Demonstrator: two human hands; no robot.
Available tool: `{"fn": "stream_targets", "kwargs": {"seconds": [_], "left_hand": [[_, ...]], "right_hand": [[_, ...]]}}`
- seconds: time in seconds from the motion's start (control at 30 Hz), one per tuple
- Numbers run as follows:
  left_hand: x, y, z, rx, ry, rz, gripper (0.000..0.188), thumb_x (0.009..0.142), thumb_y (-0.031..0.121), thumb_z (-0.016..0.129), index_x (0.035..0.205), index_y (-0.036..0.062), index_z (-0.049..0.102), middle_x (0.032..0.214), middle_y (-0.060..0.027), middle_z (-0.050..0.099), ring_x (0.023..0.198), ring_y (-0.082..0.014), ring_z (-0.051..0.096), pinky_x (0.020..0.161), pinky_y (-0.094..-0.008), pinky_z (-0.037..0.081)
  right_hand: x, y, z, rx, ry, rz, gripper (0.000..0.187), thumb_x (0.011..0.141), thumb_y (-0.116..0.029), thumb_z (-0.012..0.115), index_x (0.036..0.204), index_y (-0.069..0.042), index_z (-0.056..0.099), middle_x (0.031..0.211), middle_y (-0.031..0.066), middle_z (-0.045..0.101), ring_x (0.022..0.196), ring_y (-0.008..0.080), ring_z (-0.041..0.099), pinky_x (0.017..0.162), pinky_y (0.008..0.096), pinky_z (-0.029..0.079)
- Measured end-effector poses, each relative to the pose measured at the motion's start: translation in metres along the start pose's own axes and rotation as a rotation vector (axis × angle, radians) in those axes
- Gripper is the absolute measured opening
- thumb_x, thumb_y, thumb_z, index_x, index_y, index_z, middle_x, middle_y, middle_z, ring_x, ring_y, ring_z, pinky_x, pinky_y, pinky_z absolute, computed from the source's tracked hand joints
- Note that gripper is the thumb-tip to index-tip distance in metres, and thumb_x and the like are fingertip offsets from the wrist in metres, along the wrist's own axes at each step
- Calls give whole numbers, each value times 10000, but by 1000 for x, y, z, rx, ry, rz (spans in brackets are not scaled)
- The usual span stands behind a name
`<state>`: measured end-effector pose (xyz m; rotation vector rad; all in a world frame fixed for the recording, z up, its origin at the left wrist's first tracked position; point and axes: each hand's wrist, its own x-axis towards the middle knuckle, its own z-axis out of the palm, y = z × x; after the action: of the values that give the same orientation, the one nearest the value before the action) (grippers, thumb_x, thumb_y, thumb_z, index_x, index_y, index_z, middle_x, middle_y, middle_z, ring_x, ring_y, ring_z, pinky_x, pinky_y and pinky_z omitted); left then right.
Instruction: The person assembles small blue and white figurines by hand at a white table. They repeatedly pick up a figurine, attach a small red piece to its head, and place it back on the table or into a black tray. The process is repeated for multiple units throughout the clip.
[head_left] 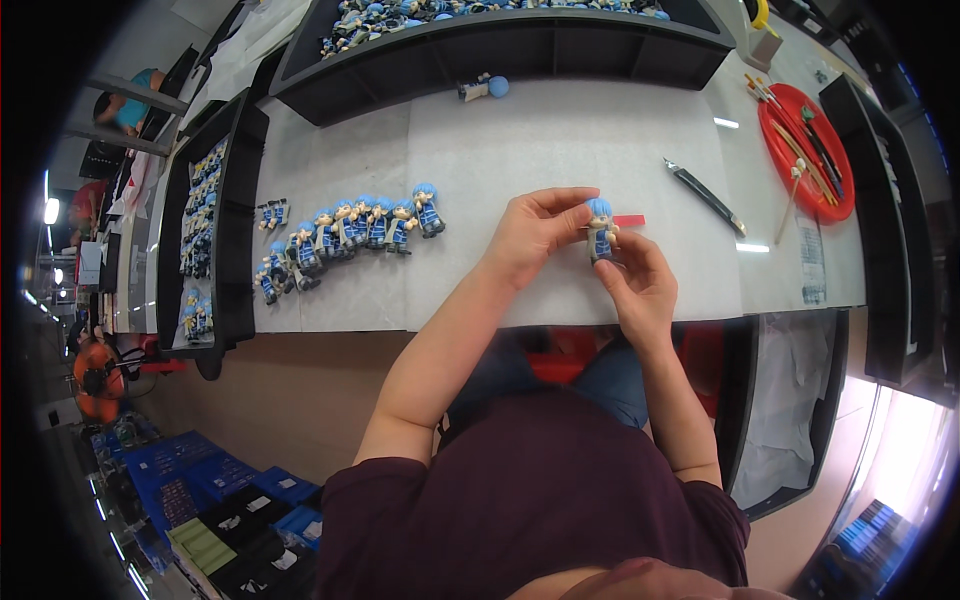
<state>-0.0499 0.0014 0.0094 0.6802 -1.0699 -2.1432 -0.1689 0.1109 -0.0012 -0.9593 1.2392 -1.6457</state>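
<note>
1. Left hand (pixel 540 232): thumb and fingertips pinched near the head and upper side of a blue-haired figurine (pixel 600 232); the other fingers curled.
2. Right hand (pixel 643 290): partly curled, thumb at the figurine's lower end, fingers along its right side; same figurine gripped.
3. Figurine: upright in view, between both hands, over the white sheet (pixel 470 160) on the tabletop (pixel 330 145). Can't tell whether it touches the sheet.
4. Red strip (pixel 629 220): just right of the figurine's head; can't tell if it's held or lying there.
5. Figurine group (pixel 350 228): similar blue-haired pieces, slanted cluster left of the hands, some touching.
6. Lone figurine (pixel 484 88): lying on its side near the big black tray (pixel 520 58), which is full of figurines.
7. Left black tray (pixel 240 170): more figurines inside.
8. Craft knife (pixel 705 195): lying diagonally, right of the hands, apart from them.
9. Red oval dish (pixel 775 130): far right, holds brushes and sticks (pixel 815 150); one white-tipped stick (pixel 788 205) sticks out over the rim.
</note>
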Motion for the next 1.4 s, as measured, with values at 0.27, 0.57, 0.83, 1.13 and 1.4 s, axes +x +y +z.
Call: {"fn": "stream_targets", "kwargs": {"seconds": [0.27,0.57,0.83,1.13,1.4], "left_hand": [[0,2,3,1,16,-13,248,846,59,568,1082,-15,571,974,-112,614,897,-184,601,804,-317,516],[0,2,2,-16,22,-42,246,856,75,558,1086,-9,564,975,-107,612,901,-180,600,813,-313,515],[1,0,-2,-16,-17,-22,239,856,77,556,1084,4,571,997,-103,613,920,-188,597,831,-327,501],[2,-2,-5,-2,-107,37,236,852,67,557,1079,3,574,1044,-128,602,960,-214,594,859,-350,483],[1,-3,-4,9,-111,48,237,857,73,549,1083,7,572,1062,-135,595,959,-217,595,859,-348,484]], "right_hand": [[0,1,0,-5,10,0,375,794,60,595,1141,41,454,1086,129,526,998,167,541,853,269,475],[0,-1,0,19,5,9,374,792,61,600,1138,38,459,1054,123,530,972,154,546,835,254,480],[-1,-1,-1,6,9,12,380,785,57,610,1132,47,456,1060,128,530,959,165,559,821,254,491],[-1,-4,0,6,16,3,376,785,67,601,1130,51,452,1082,127,526,960,171,561,827,259,487],[-1,-1,-1,7,18,-15,381,782,66,606,1130,46,453,1084,131,528,965,171,559,824,262,485]]}}
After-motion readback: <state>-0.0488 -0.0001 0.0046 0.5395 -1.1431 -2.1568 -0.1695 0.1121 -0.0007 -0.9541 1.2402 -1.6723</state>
